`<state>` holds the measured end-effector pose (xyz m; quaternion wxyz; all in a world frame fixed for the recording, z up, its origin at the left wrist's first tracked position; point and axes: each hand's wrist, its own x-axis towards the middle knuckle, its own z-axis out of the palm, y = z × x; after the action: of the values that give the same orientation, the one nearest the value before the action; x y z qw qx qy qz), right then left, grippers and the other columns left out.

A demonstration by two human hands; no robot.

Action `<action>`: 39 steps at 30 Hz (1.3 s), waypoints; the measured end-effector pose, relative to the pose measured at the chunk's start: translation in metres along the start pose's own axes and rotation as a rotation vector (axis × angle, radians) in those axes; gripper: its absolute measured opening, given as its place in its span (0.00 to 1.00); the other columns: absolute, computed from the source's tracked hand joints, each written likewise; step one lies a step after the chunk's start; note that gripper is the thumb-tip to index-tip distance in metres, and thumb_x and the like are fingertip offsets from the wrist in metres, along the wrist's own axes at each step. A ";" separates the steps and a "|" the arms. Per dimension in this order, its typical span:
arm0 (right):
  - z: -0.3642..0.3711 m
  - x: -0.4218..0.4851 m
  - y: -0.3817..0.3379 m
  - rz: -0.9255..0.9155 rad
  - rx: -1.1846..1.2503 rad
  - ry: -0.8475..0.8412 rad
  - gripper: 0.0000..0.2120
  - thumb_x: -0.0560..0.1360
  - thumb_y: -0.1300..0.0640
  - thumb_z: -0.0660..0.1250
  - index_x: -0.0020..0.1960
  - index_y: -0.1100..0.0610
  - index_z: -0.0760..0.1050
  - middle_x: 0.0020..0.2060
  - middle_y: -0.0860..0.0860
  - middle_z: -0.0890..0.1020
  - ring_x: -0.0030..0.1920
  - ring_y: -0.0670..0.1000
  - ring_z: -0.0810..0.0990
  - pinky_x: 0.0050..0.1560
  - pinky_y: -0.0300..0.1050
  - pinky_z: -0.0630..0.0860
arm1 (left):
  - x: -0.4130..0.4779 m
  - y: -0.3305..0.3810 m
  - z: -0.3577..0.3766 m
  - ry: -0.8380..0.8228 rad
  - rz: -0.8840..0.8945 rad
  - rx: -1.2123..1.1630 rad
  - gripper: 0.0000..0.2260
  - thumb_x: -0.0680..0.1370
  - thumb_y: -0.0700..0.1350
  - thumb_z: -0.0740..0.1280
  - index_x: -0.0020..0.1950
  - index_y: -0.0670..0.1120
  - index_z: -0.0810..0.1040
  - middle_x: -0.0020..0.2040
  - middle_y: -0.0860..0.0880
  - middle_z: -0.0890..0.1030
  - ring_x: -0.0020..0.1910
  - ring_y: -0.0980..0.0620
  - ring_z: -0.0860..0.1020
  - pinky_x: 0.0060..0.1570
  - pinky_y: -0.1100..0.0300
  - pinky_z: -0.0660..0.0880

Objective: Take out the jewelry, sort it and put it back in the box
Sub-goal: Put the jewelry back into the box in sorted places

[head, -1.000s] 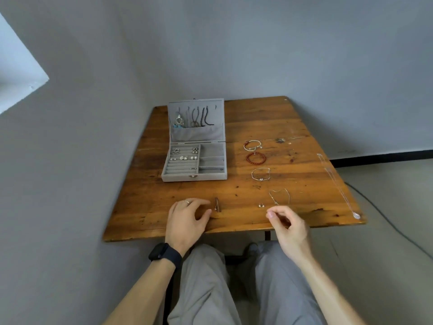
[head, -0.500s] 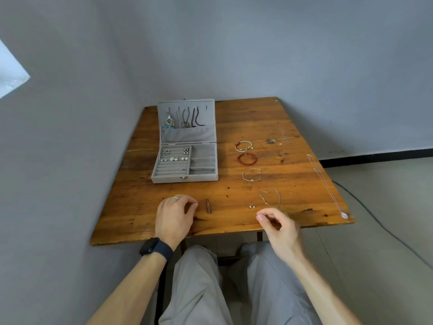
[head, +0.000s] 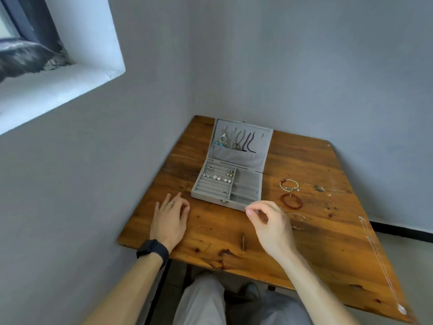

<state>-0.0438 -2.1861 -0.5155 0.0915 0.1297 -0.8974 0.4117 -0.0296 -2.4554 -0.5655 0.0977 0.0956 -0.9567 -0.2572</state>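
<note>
The grey jewelry box point(head: 208, 197) lies open on the wooden table point(head: 328, 231); necklaces hang in its lid point(head: 241, 139) and several earrings point(head: 216, 177) sit in the ring rolls. My left hand point(head: 169, 219), wearing a ring, rests flat on the table left of the box. My right hand point(head: 269, 222) hovers at the box's front right corner. Its thumb and forefinger pinch together on something too small to make out. Right of the box lie a cord bracelet point(head: 289, 185), a red bead bracelet point(head: 291, 201) and a silver bangle point(head: 298, 220), partly hidden by my hand.
A small dark metal piece point(head: 243, 241) lies near the table's front edge. A long thin chain point(head: 377, 252) runs along the right edge. Grey walls close the table in at the left and back. A window recess point(head: 58, 66) is at the upper left.
My right hand has lifted from the front edge and moved toward the box's front right corner, still pinched. The left hand stays flat. The head has swung left, showing the window.
</note>
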 end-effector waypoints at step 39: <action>0.080 0.103 -0.037 -0.185 -0.609 -0.195 0.11 0.80 0.53 0.66 0.56 0.54 0.84 0.60 0.49 0.80 0.64 0.54 0.70 0.62 0.54 0.74 | -0.001 -0.012 0.015 0.176 0.042 -0.053 0.08 0.84 0.53 0.59 0.53 0.57 0.77 0.73 0.53 0.72 0.77 0.52 0.61 0.77 0.53 0.49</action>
<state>-0.1343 -2.2866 -0.5126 0.0769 0.2161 -0.9682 0.1002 -0.0303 -2.4580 -0.5850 0.1891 0.0953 -0.9391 -0.2707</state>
